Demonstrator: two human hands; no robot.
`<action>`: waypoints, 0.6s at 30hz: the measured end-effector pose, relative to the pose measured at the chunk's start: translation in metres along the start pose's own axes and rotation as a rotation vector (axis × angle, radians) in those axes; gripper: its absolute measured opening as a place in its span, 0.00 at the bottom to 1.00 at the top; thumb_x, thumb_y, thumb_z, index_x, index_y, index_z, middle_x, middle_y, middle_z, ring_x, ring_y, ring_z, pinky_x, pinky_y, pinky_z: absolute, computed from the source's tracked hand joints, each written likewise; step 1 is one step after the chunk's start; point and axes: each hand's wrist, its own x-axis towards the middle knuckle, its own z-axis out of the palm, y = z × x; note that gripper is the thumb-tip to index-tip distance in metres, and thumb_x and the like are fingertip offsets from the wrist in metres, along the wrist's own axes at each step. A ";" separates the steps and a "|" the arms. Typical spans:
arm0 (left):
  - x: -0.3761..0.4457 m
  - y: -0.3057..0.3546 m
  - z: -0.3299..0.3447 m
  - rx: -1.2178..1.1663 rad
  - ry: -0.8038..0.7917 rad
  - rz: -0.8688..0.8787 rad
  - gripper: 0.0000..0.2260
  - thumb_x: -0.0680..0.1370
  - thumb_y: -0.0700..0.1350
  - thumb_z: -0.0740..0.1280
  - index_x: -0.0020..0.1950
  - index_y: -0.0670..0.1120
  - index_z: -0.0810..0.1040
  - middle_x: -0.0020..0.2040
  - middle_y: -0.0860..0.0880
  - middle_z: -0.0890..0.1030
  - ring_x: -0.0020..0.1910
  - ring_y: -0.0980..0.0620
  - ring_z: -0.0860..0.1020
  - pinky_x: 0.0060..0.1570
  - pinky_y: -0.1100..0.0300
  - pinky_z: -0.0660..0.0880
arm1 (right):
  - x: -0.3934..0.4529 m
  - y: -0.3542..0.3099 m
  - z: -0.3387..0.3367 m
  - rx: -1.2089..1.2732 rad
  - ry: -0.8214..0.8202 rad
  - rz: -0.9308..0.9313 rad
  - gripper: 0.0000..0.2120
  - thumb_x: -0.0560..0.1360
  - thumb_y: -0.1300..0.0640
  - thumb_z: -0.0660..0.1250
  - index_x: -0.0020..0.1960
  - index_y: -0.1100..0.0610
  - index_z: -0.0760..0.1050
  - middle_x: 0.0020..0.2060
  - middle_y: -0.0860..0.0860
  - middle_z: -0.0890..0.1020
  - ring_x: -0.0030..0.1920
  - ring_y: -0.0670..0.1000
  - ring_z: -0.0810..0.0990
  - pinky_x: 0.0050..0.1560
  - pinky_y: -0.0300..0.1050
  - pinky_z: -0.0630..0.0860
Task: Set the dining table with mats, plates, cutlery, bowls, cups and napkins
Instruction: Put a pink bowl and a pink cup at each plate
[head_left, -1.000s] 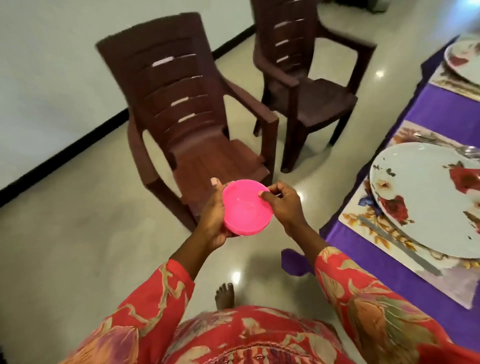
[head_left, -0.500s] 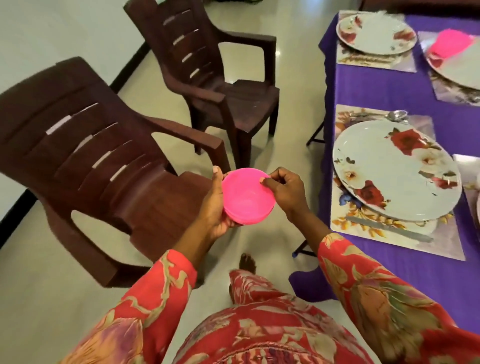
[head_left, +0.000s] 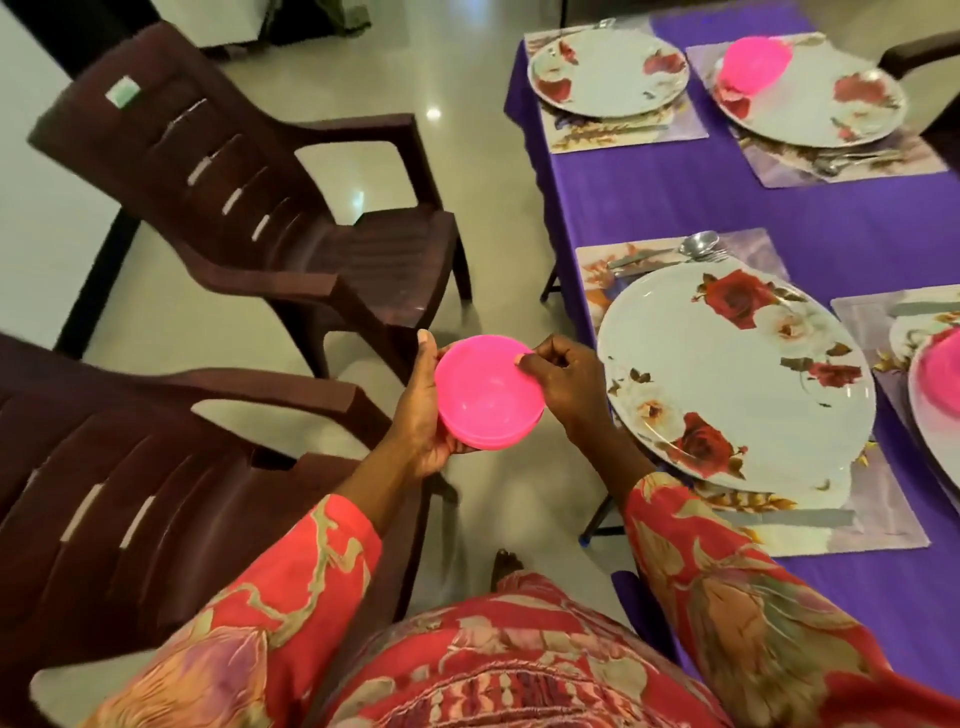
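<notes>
Head view: the left hand (head_left: 423, 415) cups a small stack of pink plastic bowls (head_left: 488, 400) from below and from the side, its thumb standing up along the rim and its fingers curled under the base. The right hand (head_left: 566, 387) pinches the top bowl's near rim between thumb and fingertips, apparently to peel it off the stack. The stack is held over the floor, between the nearer brown plastic chair (head_left: 171, 499) and the edge of the purple-clothed table (head_left: 691, 202), not yet above any setting.

To do this step well, keep the lower bowls steady in the left hand and lift the top one straight up by its rim, since nested plastic bowls tend to cling and drag a second one along. The likely target is the floral plate (head_left: 727, 379) just beside the right hand, which sits on its mat (head_left: 857, 530) with a spoon (head_left: 698, 244) at the far side and carries no bowl. The far right plate (head_left: 815, 98) already has a pink bowl (head_left: 753, 60) on it, and another shows at the right edge. Set the bowl down flat and central on the plate, so it does not slide.
</notes>
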 end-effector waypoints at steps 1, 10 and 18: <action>0.011 0.005 0.008 0.008 -0.011 -0.006 0.27 0.76 0.68 0.49 0.59 0.52 0.76 0.55 0.43 0.81 0.53 0.36 0.80 0.45 0.39 0.78 | 0.009 0.000 -0.005 -0.005 0.029 -0.004 0.07 0.73 0.62 0.70 0.38 0.60 0.74 0.30 0.49 0.75 0.33 0.45 0.73 0.34 0.35 0.70; 0.083 0.026 0.073 0.137 -0.185 -0.153 0.30 0.75 0.70 0.50 0.63 0.52 0.75 0.60 0.43 0.79 0.54 0.38 0.79 0.44 0.41 0.79 | 0.049 0.004 -0.061 -0.145 0.301 0.023 0.06 0.72 0.61 0.70 0.42 0.65 0.80 0.33 0.52 0.79 0.35 0.49 0.74 0.34 0.34 0.68; 0.137 0.029 0.147 0.282 -0.405 -0.262 0.27 0.76 0.68 0.49 0.59 0.53 0.76 0.57 0.45 0.80 0.55 0.40 0.77 0.49 0.40 0.76 | 0.072 0.013 -0.113 -0.132 0.564 0.169 0.08 0.72 0.57 0.71 0.40 0.62 0.80 0.33 0.50 0.79 0.37 0.48 0.75 0.41 0.42 0.70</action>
